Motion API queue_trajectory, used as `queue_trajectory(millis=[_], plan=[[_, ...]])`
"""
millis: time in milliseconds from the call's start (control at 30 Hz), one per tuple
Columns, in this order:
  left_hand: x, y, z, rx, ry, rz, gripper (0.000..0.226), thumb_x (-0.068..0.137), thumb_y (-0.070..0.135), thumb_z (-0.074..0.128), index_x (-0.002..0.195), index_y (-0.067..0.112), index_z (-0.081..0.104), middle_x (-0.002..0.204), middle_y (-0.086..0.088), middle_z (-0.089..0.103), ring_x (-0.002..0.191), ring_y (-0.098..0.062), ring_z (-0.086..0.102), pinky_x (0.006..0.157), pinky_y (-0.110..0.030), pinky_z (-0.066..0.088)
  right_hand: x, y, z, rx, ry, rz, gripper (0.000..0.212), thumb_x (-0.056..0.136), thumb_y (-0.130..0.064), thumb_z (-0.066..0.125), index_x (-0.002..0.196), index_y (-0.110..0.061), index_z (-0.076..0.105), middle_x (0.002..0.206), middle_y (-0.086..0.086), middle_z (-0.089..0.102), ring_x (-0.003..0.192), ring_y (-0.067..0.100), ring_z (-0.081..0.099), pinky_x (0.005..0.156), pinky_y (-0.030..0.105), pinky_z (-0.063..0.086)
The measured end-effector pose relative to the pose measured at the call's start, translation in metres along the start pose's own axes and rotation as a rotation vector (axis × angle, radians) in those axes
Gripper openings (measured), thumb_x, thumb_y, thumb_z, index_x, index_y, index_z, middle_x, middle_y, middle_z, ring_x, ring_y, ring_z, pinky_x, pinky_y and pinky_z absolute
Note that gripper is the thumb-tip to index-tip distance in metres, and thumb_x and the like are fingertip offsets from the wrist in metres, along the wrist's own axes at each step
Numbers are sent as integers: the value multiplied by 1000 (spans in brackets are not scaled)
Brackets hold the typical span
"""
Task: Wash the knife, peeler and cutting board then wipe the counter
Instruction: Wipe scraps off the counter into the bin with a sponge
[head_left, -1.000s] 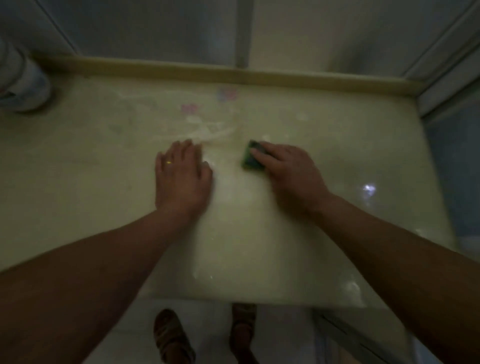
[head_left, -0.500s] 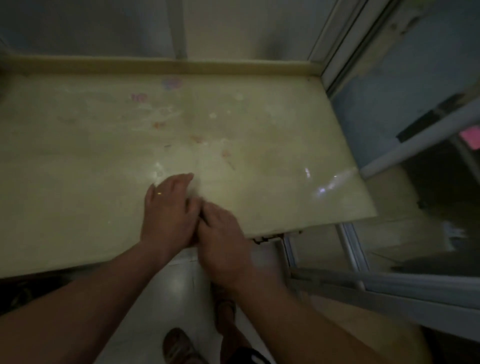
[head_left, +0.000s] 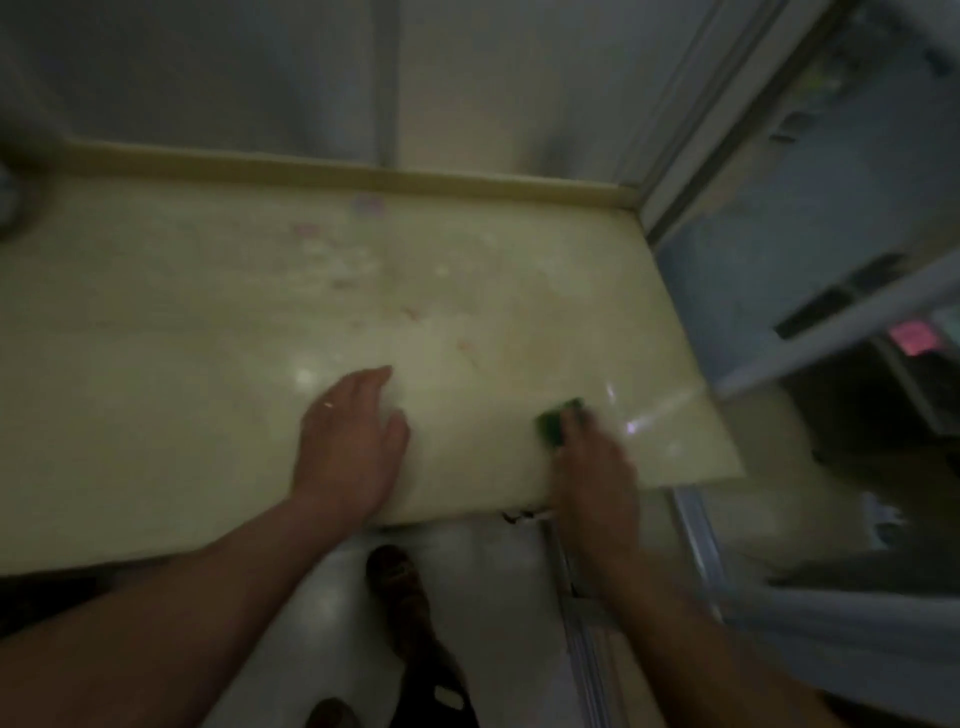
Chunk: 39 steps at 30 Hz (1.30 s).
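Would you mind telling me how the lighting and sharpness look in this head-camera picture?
Head view: dim and greenish overall; glare spots on the counter near its right edge; the right hand and green sponge are motion-blurred; the left hand reads sharper.
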<state>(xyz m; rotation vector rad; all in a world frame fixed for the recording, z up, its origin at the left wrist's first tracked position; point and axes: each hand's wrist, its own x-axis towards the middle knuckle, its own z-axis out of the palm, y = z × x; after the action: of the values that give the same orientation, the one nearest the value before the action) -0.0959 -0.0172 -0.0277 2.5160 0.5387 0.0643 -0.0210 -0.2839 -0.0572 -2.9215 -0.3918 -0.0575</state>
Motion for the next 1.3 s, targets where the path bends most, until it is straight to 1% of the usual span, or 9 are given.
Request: queue_trajectory(millis=[167,333,467,567,733,900,1000,1133,1300], plan=[[58,-22,-23,-31,82,-81,61,91,40,42,147,18,50,147,-5,56,136,-26,51,117,-46,38,70,-123,33,77,-58,-567,56,96,-25,46,152,-28,51,158,8,49,140,31,51,111,41,45],[120,-72,-50,-70,201,-241,53,95,34,51,145,17,52,144,-7,57,135,-28,51,116,-47,38,267,-108,47,39,64,-167,47,100,-24,50,147,-28,54,142,19,54,122,42,53,101,45,47],[148,-108,-60,-70,241,-311,51,96,29,55,145,15,51,144,-8,56,134,-28,50,116,-48,37,338,-193,68,29,84,-63,46,98,-19,46,143,-22,56,135,22,55,115,42,51,96,45,43],[165,-125,-62,-59,253,-348,56,90,33,49,143,13,52,142,-10,57,131,-30,53,115,-48,38,299,-269,81,158,37,-245,39,100,-27,47,136,-35,60,128,6,64,108,29,59,88,35,43],[171,-122,-80,-91,289,-384,56,89,28,49,143,14,54,143,-11,57,132,-30,52,115,-45,36,170,-287,68,194,-277,-1030,40,94,-24,59,133,-28,65,140,2,59,119,27,55,99,43,45],[121,-153,-104,-63,323,-467,51,94,26,54,144,19,52,145,-7,56,134,-27,51,118,-48,33,278,-265,56,9,-43,-689,42,101,-30,55,142,-36,58,132,5,65,111,32,61,92,38,48],[84,-168,-107,-21,288,-497,56,91,33,46,145,18,52,146,-8,56,134,-29,52,117,-51,34,228,-303,71,27,-59,-589,46,98,-23,55,143,-34,54,135,11,61,112,37,58,92,42,46],[38,-168,-101,5,233,-483,59,93,36,42,150,20,48,153,-4,52,141,-25,47,120,-52,30,57,-309,69,51,-260,-956,58,94,-24,57,149,-37,47,147,1,54,123,29,53,98,40,41],[-26,-165,-100,-60,242,-478,55,98,34,46,152,22,45,155,-2,49,143,-22,44,124,-50,24,15,-167,30,66,-290,-1102,61,93,-30,59,152,-38,49,156,-1,50,131,28,53,102,40,41]])
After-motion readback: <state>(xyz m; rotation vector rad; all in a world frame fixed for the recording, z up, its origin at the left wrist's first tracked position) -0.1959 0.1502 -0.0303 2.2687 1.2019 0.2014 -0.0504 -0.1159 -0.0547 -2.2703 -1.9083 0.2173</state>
